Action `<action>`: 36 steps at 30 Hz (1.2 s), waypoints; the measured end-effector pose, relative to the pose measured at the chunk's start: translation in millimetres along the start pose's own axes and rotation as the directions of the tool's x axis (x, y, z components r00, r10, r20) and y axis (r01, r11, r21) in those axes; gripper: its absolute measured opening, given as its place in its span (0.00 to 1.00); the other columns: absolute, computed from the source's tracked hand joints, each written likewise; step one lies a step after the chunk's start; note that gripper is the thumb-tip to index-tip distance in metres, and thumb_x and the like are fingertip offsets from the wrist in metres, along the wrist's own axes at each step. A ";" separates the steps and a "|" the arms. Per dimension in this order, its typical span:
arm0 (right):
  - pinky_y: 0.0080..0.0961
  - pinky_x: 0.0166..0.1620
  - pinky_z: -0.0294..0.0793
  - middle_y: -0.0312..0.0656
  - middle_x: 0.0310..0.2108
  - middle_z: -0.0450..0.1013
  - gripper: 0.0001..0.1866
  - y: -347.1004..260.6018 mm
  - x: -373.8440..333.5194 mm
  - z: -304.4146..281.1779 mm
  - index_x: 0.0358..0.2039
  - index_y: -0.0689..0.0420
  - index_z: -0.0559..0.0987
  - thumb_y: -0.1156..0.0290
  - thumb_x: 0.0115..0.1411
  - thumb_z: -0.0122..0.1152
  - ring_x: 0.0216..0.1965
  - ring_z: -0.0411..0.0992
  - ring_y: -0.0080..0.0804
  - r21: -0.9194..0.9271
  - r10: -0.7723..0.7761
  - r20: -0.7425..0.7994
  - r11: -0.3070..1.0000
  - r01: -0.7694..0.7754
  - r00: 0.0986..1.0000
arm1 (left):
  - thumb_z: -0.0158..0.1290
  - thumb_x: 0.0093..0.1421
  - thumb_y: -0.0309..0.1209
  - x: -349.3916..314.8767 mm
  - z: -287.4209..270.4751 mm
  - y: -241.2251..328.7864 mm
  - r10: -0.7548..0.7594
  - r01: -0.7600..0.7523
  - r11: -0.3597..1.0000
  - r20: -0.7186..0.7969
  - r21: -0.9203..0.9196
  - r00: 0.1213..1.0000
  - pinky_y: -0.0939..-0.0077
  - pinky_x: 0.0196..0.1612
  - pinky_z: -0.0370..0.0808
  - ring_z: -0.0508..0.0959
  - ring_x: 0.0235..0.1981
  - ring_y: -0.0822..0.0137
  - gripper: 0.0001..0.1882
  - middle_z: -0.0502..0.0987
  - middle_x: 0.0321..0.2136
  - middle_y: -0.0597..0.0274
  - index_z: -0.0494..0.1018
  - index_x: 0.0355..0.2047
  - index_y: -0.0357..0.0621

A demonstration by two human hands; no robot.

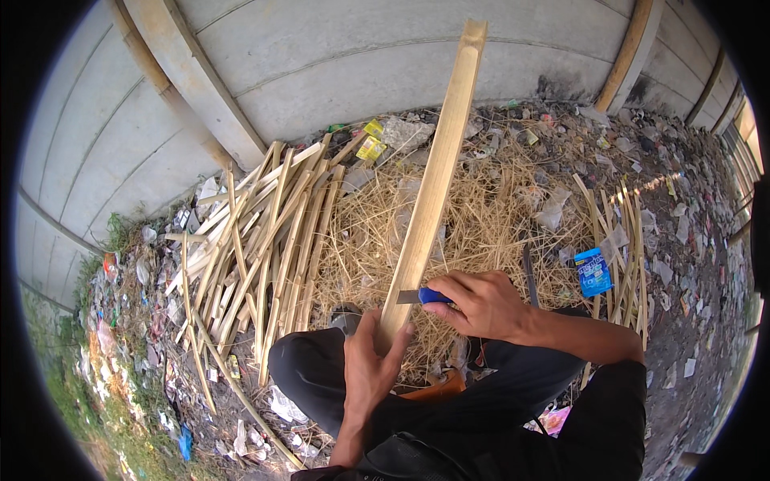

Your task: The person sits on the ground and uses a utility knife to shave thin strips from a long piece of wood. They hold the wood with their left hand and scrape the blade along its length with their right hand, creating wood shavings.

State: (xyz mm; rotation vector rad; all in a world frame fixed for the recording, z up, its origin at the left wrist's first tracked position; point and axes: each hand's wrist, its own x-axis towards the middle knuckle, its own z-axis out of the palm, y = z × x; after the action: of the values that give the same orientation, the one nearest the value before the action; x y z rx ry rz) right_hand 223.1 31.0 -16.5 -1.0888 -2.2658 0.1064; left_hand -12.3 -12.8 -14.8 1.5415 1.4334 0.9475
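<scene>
A long split bamboo strip (435, 172) slants up and away from my lap, its far end in front of the wall. My left hand (375, 353) is wrapped round its near end, thumb on the right edge. In my right hand (487, 303) is a knife (433, 296) with a blue handle, the fingers closed about it. The short flat blade lies across the face of the strip, just above my left hand. Part of the handle is hidden by my fingers.
A large pile of bamboo strips (265, 240) lies left of my knees, a smaller bundle (632, 256) at right. Fibre shavings (481, 216) cover the ground ahead, with a blue packet (592, 272) beside them. Behind stands a grey panel wall (345, 56). Litter is scattered around.
</scene>
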 end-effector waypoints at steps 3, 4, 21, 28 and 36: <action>0.32 0.23 0.80 0.40 0.30 0.82 0.17 -1.7 0.7 -2.3 0.47 0.53 0.81 0.51 0.73 0.66 0.23 0.82 0.36 -0.013 0.005 -0.026 1.000 -0.005 1.000 | 0.67 0.70 0.32 0.0 0.3 -0.8 0.015 -0.015 1.000 -0.002 0.005 1.000 0.76 0.28 0.72 0.76 0.24 0.79 0.16 0.82 0.26 0.60 0.77 0.48 0.32; 0.32 0.23 0.80 0.40 0.30 0.82 0.17 -1.9 1.3 -3.7 0.47 0.52 0.81 0.51 0.73 0.66 0.23 0.82 0.36 -0.018 0.007 -0.033 1.000 -0.008 0.999 | 0.67 0.70 0.32 -0.2 0.1 -1.2 0.005 -0.005 1.000 0.003 0.009 1.000 0.76 0.29 0.72 0.76 0.25 0.78 0.16 0.82 0.26 0.60 0.77 0.48 0.32; 0.35 0.27 0.82 0.39 0.33 0.83 0.15 8.5 3.2 -14.7 0.46 0.51 0.82 0.53 0.73 0.66 0.26 0.84 0.38 -0.084 0.135 -0.045 0.987 -0.138 0.990 | 0.67 0.69 0.33 -5.1 -3.0 -2.3 0.025 -0.026 0.995 0.017 0.091 1.000 0.71 0.29 0.73 0.78 0.23 0.73 0.16 0.82 0.24 0.54 0.76 0.46 0.33; 0.34 0.28 0.73 0.42 0.24 0.76 0.16 102.5 15.9 -64.3 0.47 0.59 0.82 0.56 0.78 0.61 0.21 0.75 0.35 0.030 0.483 -0.290 0.867 -0.497 0.826 | 0.68 0.68 0.34 -43.7 -13.9 -19.7 -0.114 0.093 0.987 0.163 0.132 0.980 0.70 0.27 0.72 0.79 0.21 0.72 0.15 0.81 0.21 0.55 0.77 0.42 0.34; 0.35 0.30 0.76 0.43 0.30 0.81 0.16 58.8 1.4 -36.2 0.48 0.58 0.81 0.56 0.77 0.62 0.24 0.79 0.39 0.176 0.333 -0.150 0.935 -0.307 0.931 | 0.67 0.70 0.36 -34.6 -18.8 -24.7 -0.090 0.088 0.996 0.125 0.021 0.988 0.69 0.26 0.72 0.78 0.20 0.70 0.17 0.80 0.21 0.53 0.78 0.46 0.34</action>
State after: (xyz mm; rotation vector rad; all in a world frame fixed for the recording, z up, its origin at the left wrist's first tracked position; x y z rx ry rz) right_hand 282.8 64.1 -5.5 -1.3243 -1.8752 0.2962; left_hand -41.8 -45.3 -30.1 1.5082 1.4104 0.7748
